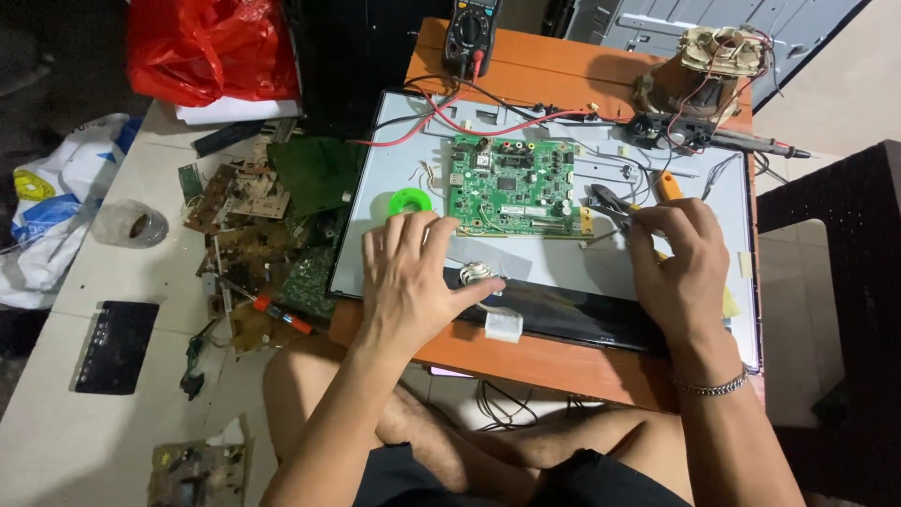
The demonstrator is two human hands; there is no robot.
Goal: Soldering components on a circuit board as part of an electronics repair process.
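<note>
A green circuit board point(511, 185) is mounted on the grey back panel point(394, 160) of a flat screen that lies on a low orange table point(544, 70). My left hand point(413, 277) rests flat on the panel just below the board, fingers spread, its thumb by a small white connector point(477, 273). My right hand point(678, 268) grips pliers point(615, 205) with orange handles; their metal jaws point at the board's right edge. A green solder reel point(410, 200) sits left of the board.
A multimeter point(471, 33) with red and black leads lies at the table's far edge. A wound transformer point(699, 70) and a soldering iron point(751, 143) are at the far right. Loose circuit boards point(253, 235), a red bag point(211, 47) and a screwdriver point(282, 317) cover the floor at left.
</note>
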